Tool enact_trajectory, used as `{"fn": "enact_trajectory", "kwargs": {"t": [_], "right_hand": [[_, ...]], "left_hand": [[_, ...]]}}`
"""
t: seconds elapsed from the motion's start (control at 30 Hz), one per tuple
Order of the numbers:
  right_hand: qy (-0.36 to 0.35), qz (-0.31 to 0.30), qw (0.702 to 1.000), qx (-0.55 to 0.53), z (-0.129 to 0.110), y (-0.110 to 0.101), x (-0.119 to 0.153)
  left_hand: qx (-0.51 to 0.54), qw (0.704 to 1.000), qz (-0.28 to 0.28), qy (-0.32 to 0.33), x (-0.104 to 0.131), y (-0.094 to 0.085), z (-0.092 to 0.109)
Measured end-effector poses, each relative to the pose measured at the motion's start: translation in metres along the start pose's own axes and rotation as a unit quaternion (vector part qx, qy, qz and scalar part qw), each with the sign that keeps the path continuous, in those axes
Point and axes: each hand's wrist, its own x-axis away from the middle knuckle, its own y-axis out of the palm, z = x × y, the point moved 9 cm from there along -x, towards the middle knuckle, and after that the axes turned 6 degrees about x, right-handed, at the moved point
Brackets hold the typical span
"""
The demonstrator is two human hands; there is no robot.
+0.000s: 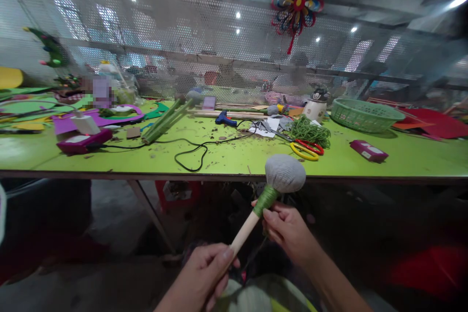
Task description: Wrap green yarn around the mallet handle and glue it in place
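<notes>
A mallet with a round, grey cloth-covered head [285, 173] is held tilted in front of the table edge, head up and to the right. Its bare wooden handle [244, 232] runs down into my left hand [208, 273], whose fingers are closed round the lower end. Green cord [266, 200] is wound in tight turns about the neck, just under the head. My right hand [287, 229] pinches at the lower edge of this winding, thumb against the cord. A thin strand seems to hang below those fingers, but it is dim.
On the green table [234, 161] lie scissors [305, 150], a bundle of green cord [310, 131], a blue glue gun [225, 118] with a trailing black cable, a purple box [368, 150] and green stalks [164, 122]. A green basket [367, 114] and a flask [316, 105] stand behind.
</notes>
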Motion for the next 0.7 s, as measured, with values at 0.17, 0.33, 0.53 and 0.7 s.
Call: {"fn": "enact_trajectory", "kwargs": {"t": [0.17, 0.33, 0.53, 0.7], "right_hand": [[0.006, -0.039, 0.999, -0.001, -0.002, 0.005, 0.000], [0.008, -0.053, 0.998, -0.035, 0.001, 0.007, 0.001], [0.031, -0.036, 0.998, -0.033, 0.015, 0.015, -0.002], [0.040, -0.045, 0.998, -0.003, 0.021, 0.028, 0.000]], "left_hand": [[0.026, 0.999, -0.021, -0.031, 0.005, 0.004, 0.001], [0.042, 0.997, -0.035, -0.054, 0.006, 0.009, -0.002], [-0.002, 0.998, 0.017, 0.063, -0.010, 0.009, 0.033], [-0.002, 0.986, 0.100, 0.131, -0.030, 0.011, 0.061]]}}
